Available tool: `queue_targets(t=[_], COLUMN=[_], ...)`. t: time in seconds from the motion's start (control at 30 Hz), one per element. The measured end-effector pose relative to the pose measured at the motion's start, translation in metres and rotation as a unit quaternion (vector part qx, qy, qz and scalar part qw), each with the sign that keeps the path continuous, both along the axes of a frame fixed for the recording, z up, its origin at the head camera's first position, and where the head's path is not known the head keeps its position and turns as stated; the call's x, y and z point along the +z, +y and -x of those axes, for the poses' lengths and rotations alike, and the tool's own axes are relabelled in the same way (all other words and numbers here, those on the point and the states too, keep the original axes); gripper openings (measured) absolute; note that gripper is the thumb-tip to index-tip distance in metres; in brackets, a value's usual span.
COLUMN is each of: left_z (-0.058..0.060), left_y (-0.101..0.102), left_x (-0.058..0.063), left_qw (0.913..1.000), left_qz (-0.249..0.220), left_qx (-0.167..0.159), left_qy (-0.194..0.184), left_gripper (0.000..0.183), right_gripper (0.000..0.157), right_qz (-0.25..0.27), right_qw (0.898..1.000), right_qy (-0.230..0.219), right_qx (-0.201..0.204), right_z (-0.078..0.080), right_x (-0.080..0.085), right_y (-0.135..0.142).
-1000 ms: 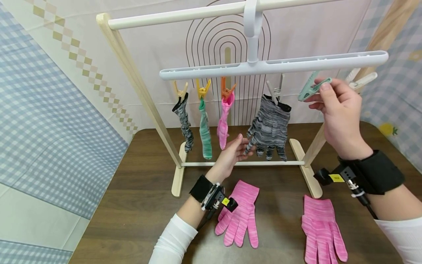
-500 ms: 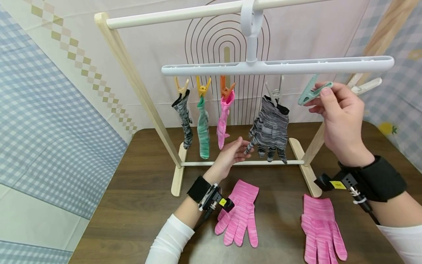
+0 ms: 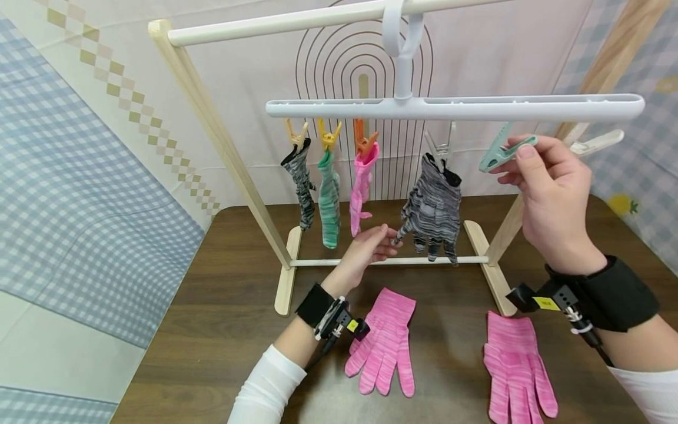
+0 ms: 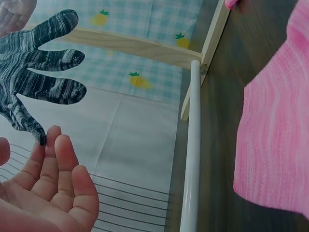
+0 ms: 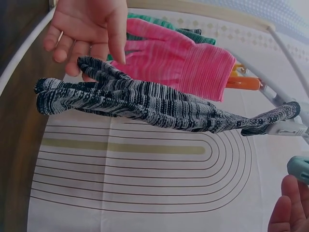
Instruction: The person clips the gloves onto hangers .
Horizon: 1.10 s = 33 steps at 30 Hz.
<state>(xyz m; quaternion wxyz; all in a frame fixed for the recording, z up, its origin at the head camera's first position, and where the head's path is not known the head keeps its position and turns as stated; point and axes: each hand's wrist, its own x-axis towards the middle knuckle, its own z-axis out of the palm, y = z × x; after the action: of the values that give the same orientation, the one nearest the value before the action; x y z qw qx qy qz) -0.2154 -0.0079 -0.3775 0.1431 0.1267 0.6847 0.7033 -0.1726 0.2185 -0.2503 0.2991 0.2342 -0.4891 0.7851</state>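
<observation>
My right hand [image 3: 556, 203] pinches a mint-green clothespin [image 3: 497, 156] that hangs under the right half of the white hanger [image 3: 477, 109]. The pin [image 5: 299, 168] shows at the right edge of the right wrist view. Left of it, a grey-and-black striped knit glove [image 3: 432, 203] dangles by its cuff from a whitish clothespin [image 3: 441, 152], fingers downward. My left hand [image 3: 365, 253] is low beside this glove, fingers relaxed. In the left wrist view one glove fingertip meets the fingers of the left hand [image 4: 58, 188].
Grey [image 3: 301, 182], green [image 3: 329, 203] and pink [image 3: 362, 182] gloves hang from pins on the hanger's left half. Another white clothespin [image 3: 598, 143] hangs near the right end. Two pink gloves [image 3: 385, 341] [image 3: 516, 365] lie on the brown table [image 3: 228, 353]. A wooden rack [image 3: 222, 141] bears the hanger.
The hanger has turned and shifted rightward, its right end coming lower and nearer. My right hand has moved slightly right and down with the pin; my left hand has drifted slightly left.
</observation>
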Motion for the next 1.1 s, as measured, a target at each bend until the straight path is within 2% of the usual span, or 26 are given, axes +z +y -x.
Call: queue_targets(t=[0.17,0.4,0.53,0.63,0.73,0.83,0.93,1.1], left_z=[0.001,0.000,-0.002,-0.002,-0.002,-0.003,-0.004,-0.004], left_y=[-0.004,-0.008,-0.011,-0.013,-0.015,-0.017,-0.017,-0.018], left_x=[-0.003,-0.009,-0.013,-0.018,-0.021,-0.024,-0.027,-0.029], left_qw=[0.9998,0.9990,0.9961,0.9916,0.9814,0.9632,0.9427,0.9179], left_qz=[0.019,0.042,0.082,0.117,0.166,0.227,0.279,0.330], left_qx=[-0.007,-0.013,-0.021,-0.041,-0.070,-0.091,-0.097,-0.101], left_qy=[0.006,0.009,0.024,0.037,0.066,0.111,0.156,0.196], left_gripper=[0.042,0.043,0.044,0.040,0.033,0.026,0.022,0.021], right_gripper=[0.020,0.018,0.018,0.018,0.017,0.017,0.017,0.018], right_qz=[0.026,0.028,0.029,0.030,0.030,0.029,0.029,0.026], right_qw=[0.999,0.999,0.998,0.998,0.998,0.997,0.997,0.997], right_qy=[0.005,0.013,0.019,0.025,0.032,0.039,0.040,0.044], right_qx=[0.040,0.045,0.048,0.050,0.052,0.054,0.054,0.053], right_z=[-0.002,-0.008,-0.011,-0.012,-0.012,-0.013,-0.013,-0.014], right_x=[-0.003,-0.007,-0.009,-0.010,-0.010,-0.011,-0.011,-0.012], right_y=[0.001,0.000,-0.001,-0.001,-0.001,-0.002,-0.002,-0.003])
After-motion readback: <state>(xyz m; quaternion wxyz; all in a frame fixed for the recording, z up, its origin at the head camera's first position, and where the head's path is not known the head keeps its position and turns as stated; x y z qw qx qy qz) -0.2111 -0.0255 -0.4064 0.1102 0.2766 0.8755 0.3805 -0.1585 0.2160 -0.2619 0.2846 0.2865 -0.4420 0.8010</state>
